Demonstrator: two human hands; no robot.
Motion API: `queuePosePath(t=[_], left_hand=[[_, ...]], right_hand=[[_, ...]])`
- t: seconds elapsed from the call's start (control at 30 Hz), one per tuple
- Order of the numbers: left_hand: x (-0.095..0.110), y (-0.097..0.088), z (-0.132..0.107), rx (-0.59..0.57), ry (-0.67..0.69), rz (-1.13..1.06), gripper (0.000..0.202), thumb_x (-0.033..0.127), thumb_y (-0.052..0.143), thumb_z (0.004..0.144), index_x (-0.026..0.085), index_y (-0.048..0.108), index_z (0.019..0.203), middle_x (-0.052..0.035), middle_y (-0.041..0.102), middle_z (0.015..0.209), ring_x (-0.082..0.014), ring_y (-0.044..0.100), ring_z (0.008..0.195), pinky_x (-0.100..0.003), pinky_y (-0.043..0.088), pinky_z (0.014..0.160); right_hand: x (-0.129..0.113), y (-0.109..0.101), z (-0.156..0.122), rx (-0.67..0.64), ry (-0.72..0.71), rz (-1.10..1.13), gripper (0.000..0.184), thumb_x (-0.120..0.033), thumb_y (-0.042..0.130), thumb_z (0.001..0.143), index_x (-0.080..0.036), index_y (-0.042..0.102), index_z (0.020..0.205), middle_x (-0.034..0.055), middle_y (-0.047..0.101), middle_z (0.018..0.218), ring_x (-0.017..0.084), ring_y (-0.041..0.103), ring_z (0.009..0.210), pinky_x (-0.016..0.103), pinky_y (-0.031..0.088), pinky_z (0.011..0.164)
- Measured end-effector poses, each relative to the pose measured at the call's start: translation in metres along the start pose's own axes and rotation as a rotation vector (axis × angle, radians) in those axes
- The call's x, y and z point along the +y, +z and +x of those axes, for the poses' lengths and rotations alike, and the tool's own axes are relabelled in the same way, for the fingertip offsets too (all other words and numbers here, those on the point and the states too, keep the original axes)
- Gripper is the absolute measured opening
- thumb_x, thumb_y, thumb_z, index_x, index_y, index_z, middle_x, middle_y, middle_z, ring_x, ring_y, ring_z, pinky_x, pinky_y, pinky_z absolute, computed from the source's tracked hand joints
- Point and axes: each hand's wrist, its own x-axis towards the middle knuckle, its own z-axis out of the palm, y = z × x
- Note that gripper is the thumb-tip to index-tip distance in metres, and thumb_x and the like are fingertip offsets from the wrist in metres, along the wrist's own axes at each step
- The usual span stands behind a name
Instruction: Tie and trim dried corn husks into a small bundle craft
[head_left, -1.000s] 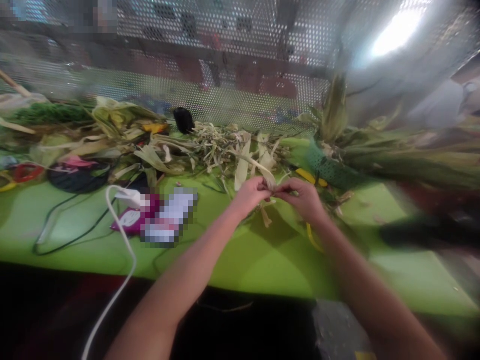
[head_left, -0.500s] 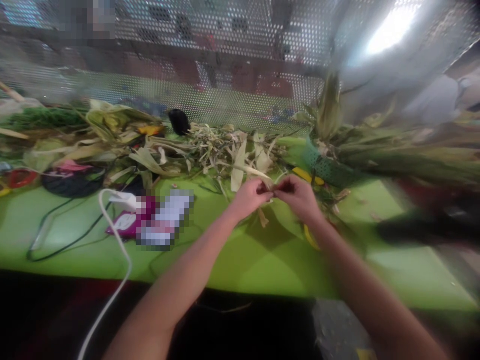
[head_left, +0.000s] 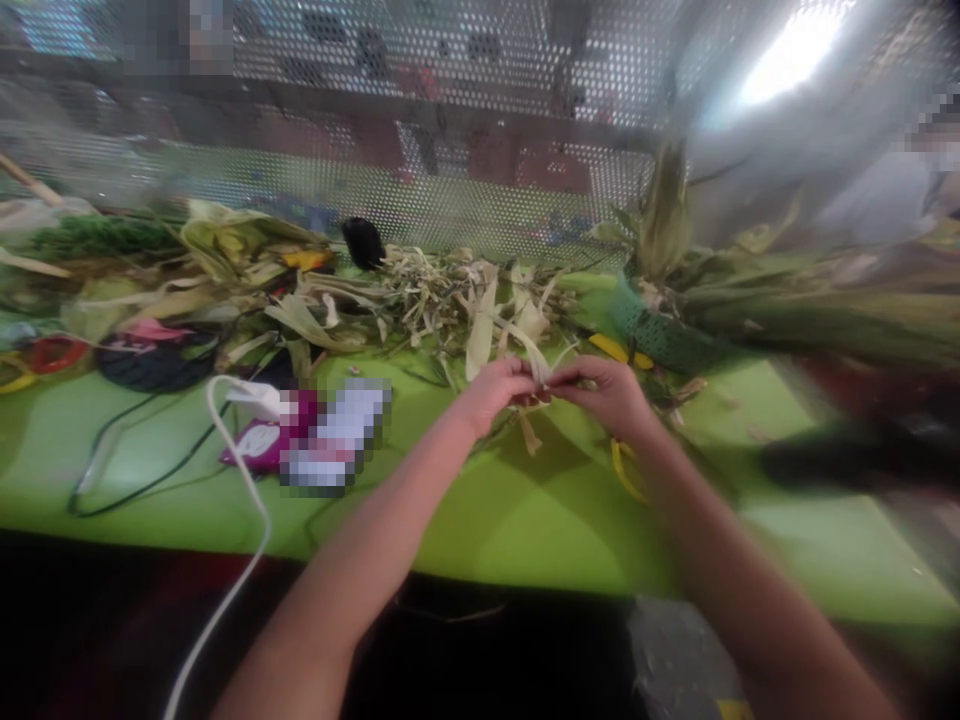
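Two bare forearms, no sleeves in view. Left hand (head_left: 491, 392) and right hand (head_left: 611, 392) bare: no gloves, rings, watch or wristband visible. Motion blur softens fine detail.

The right side of the frame is strongly blurred: the long green stalks (head_left: 825, 320) there smear together, and a dark shape (head_left: 855, 462) under them cannot be identified. Near the centre, the left hand (head_left: 495, 392) and the right hand (head_left: 611, 395) meet over a pale husk strip (head_left: 538, 368), and the fingers cover the place where it is gripped. A pixelated patch (head_left: 334, 430) hides something at centre left. The white cable (head_left: 240, 510) leaves the picture at the bottom edge. Both forearms are also cut off there.
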Motion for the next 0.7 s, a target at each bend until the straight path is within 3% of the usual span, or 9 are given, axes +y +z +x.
queuePosePath(t=[0.2,0.37,0.5,0.7], left_hand=[[0.004,0.002,-0.003,-0.035,-0.021,-0.093,0.014,0.008,0.064,0.07,0.009,0.068,0.083,-0.0061,0.068,0.073,-0.0106,0.063,0.067,-0.024,0.045,0.067],[0.003,0.002,-0.004,-0.032,0.02,-0.007,0.012,0.011,0.064,0.073,0.011,0.066,0.084,-0.0063,0.069,0.075,-0.0129,0.065,0.072,-0.024,0.045,0.067],[0.002,0.004,-0.003,-0.019,0.109,0.09,0.008,0.015,0.064,0.075,0.012,0.063,0.082,-0.0061,0.069,0.076,-0.016,0.067,0.078,-0.025,0.045,0.065],[-0.001,0.005,-0.002,-0.006,0.248,0.259,0.011,0.022,0.063,0.08,0.013,0.061,0.088,-0.0045,0.067,0.081,-0.0123,0.062,0.07,-0.027,0.048,0.067]], right_hand=[[-0.001,0.001,-0.001,0.045,-0.078,-0.172,0.012,-0.034,0.072,0.081,-0.025,0.077,0.088,0.0027,0.074,0.082,0.019,0.066,0.074,0.032,0.051,0.071],[0.002,0.002,0.001,0.035,-0.09,-0.241,0.01,-0.032,0.069,0.084,-0.023,0.073,0.086,0.0024,0.072,0.081,0.017,0.063,0.073,0.029,0.048,0.069],[0.001,0.005,0.0,0.032,-0.033,-0.205,0.01,-0.03,0.067,0.086,-0.021,0.07,0.085,0.0014,0.071,0.08,0.016,0.063,0.073,0.027,0.046,0.068],[-0.012,0.012,-0.002,0.077,0.115,-0.127,0.005,-0.023,0.066,0.082,-0.019,0.066,0.079,0.0009,0.07,0.074,0.015,0.063,0.068,0.027,0.046,0.064]])
